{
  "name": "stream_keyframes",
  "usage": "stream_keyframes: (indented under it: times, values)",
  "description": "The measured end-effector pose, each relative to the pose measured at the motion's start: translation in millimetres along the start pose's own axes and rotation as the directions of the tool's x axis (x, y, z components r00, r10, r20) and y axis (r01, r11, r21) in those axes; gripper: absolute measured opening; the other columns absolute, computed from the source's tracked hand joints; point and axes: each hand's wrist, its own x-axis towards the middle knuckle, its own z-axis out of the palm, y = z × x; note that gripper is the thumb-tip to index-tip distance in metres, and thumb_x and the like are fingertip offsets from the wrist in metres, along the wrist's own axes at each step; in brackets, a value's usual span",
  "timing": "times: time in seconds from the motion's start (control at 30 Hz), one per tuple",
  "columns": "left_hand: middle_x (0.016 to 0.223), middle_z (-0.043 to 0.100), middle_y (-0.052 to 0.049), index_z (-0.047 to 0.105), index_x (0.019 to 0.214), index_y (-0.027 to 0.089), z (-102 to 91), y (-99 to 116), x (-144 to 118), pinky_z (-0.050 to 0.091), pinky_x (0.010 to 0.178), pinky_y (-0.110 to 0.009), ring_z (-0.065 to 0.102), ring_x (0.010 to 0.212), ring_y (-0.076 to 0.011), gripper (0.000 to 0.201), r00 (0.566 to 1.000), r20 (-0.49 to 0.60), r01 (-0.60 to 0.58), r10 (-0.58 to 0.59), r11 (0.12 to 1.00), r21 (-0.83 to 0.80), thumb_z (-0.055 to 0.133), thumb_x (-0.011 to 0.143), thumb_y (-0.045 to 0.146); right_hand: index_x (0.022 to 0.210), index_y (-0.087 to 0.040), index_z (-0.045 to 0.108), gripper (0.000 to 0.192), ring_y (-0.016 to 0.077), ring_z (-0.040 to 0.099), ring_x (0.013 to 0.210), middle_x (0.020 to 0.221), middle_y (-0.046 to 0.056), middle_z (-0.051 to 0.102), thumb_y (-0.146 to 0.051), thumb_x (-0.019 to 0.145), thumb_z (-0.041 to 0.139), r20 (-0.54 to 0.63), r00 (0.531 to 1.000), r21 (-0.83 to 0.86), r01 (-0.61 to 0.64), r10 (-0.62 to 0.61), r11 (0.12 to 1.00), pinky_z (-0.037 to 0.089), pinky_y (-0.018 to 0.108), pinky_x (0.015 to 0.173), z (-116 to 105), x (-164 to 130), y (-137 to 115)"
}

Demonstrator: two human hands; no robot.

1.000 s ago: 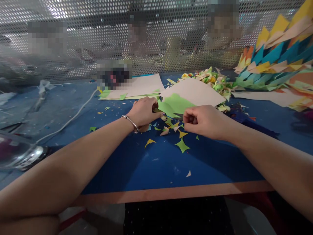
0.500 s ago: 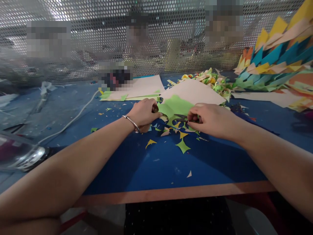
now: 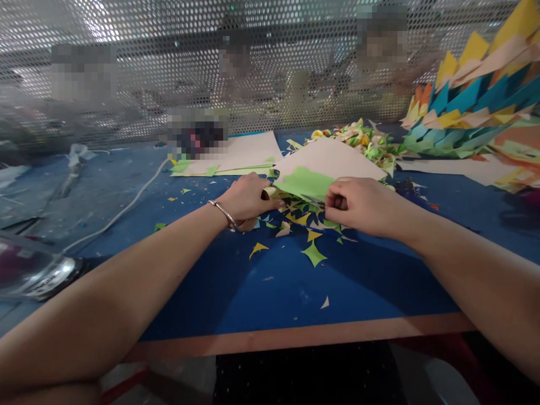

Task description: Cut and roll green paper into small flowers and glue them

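Small scissors (image 3: 313, 199) are in my right hand (image 3: 352, 203), its fingers closed round the handles, which the hand mostly hides. Their blades lie at the lower edge of a green sheet of paper (image 3: 306, 183). At the sheet's left side, my left hand (image 3: 247, 197), with a silver bangle at the wrist, is closed around a small pale paper piece (image 3: 274, 193). Its curled fingers are partly hidden. Beneath and between the hands lie many green, yellow and pale paper scraps (image 3: 301, 216). A four-pointed green scrap (image 3: 314, 254) rests nearer to me.
Behind the green paper is a large pale sheet (image 3: 333, 157), with a heap of cut paper pieces (image 3: 371, 140) beyond. More sheets (image 3: 253, 149) lie at back left. A layered paper stack (image 3: 476, 107) stands right; a clear bottle (image 3: 37, 270) lies left. A perforated metal screen (image 3: 278, 73) closes the back.
The green sheet looks smaller and sits farther back, showing more scraps below it. The scissor blades, spread apart before, now look closer together. My left thumb has shifted slightly right.
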Motion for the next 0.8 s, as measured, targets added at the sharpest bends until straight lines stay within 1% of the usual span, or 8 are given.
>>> stream_keyframes:
  times: [0.13, 0.23, 0.37, 0.43, 0.47, 0.6, 0.7, 0.8]
  values:
    - [0.066, 0.061, -0.003, 0.062, 0.066, 0.020, -1.7, -3.9, -0.4, 0.035, 0.062, -0.031, 0.054, 0.065, -0.0184, 0.024, 0.999, -0.040, 0.025, -0.033, 0.983, -0.180, 0.071, 0.076, 0.040, 0.069, -0.020, 0.060, 0.012, 0.0153, 0.053, 0.063, 0.073, 0.003, 0.062, -0.030, 0.075, 0.062, -0.090, 0.995, 0.131, -0.038, 0.050, 0.991, 0.041, 0.030, 0.062, -4.5, 0.5, -0.8]
    - [0.063, 0.060, 0.000, 0.061, 0.066, 0.019, -4.4, -8.7, -0.5, 0.035, 0.059, -0.028, 0.051, 0.059, -0.0146, 0.019, 0.973, -0.186, 0.051, -0.133, 0.920, -0.389, 0.075, 0.071, 0.031, 0.069, -0.020, 0.059, 0.011, 0.0143, 0.050, 0.058, 0.067, 0.002, 0.060, -0.029, 0.074, 0.064, -0.148, 0.984, 0.235, -0.062, 0.098, 0.970, 0.038, 0.030, 0.058, -9.5, 0.9, -2.1]
    - [0.065, 0.061, 0.001, 0.060, 0.072, 0.018, -7.0, -10.6, 1.2, 0.039, 0.056, -0.026, 0.057, 0.058, -0.0133, 0.013, 0.835, -0.465, -0.047, -0.295, 0.803, -0.593, 0.072, 0.073, 0.019, 0.071, -0.020, 0.059, 0.009, 0.0134, 0.047, 0.055, 0.065, 0.002, 0.060, -0.026, 0.076, 0.064, -0.143, 0.976, 0.326, -0.107, 0.161, 0.939, 0.035, 0.031, 0.056, -13.2, 1.9, -3.9]
    - [0.065, 0.062, 0.001, 0.062, 0.075, 0.017, -6.6, -6.1, 1.3, 0.038, 0.051, -0.025, 0.058, 0.055, -0.0121, 0.012, 0.764, -0.507, -0.105, -0.399, 0.698, -0.708, 0.073, 0.074, 0.015, 0.073, -0.019, 0.060, 0.007, 0.0132, 0.048, 0.056, 0.073, 0.003, 0.063, -0.024, 0.075, 0.064, -0.153, 0.973, 0.340, -0.114, 0.175, 0.933, 0.035, 0.031, 0.056, -12.4, 2.8, -3.4]
    - [0.065, 0.063, 0.001, 0.062, 0.075, 0.017, -5.8, -2.3, 0.7, 0.037, 0.048, -0.024, 0.058, 0.054, -0.0113, 0.012, 0.754, -0.483, -0.115, -0.446, 0.634, -0.765, 0.074, 0.074, 0.013, 0.074, -0.019, 0.060, 0.006, 0.0131, 0.049, 0.057, 0.076, 0.004, 0.065, -0.024, 0.075, 0.065, -0.157, 0.972, 0.340, -0.113, 0.175, 0.933, 0.036, 0.031, 0.056, -11.4, 3.3, -2.7]
    - [0.069, 0.067, 0.000, 0.067, 0.075, 0.016, -0.5, 20.0, -7.6, 0.041, 0.050, -0.020, 0.060, 0.057, -0.0085, 0.008, 0.868, -0.198, -0.028, -0.455, 0.353, -0.935, 0.071, 0.080, 0.011, 0.077, -0.020, 0.056, 0.007, 0.0123, 0.048, 0.054, 0.068, 0.002, 0.063, -0.022, 0.078, 0.062, -0.108, 0.979, 0.391, -0.118, 0.173, 0.913, 0.034, 0.030, 0.054, -5.4, 4.4, 0.6]
    - [0.072, 0.071, -0.002, 0.072, 0.076, 0.016, 3.3, 37.1, -17.5, 0.049, 0.058, -0.020, 0.065, 0.066, -0.0102, 0.007, 0.944, -0.008, 0.087, -0.330, 0.272, -0.958, 0.071, 0.081, 0.011, 0.079, -0.020, 0.053, 0.004, 0.0096, 0.043, 0.050, 0.066, 0.001, 0.063, -0.018, 0.081, 0.056, -0.037, 0.986, 0.561, -0.116, 0.165, 0.820, 0.031, 0.027, 0.050, -1.1, 3.6, -0.7]
    - [0.079, 0.075, -0.004, 0.074, 0.079, 0.014, 5.4, 47.5, -25.7, 0.051, 0.062, -0.020, 0.068, 0.070, -0.0108, 0.003, 0.971, 0.090, 0.139, -0.221, 0.216, -0.967, 0.073, 0.081, 0.012, 0.083, -0.020, 0.053, 0.006, 0.0082, 0.038, 0.049, 0.063, -0.002, 0.059, -0.014, 0.083, 0.053, 0.020, 0.986, 0.701, -0.132, 0.165, 0.701, 0.026, 0.026, 0.047, 1.5, 2.2, -4.6]
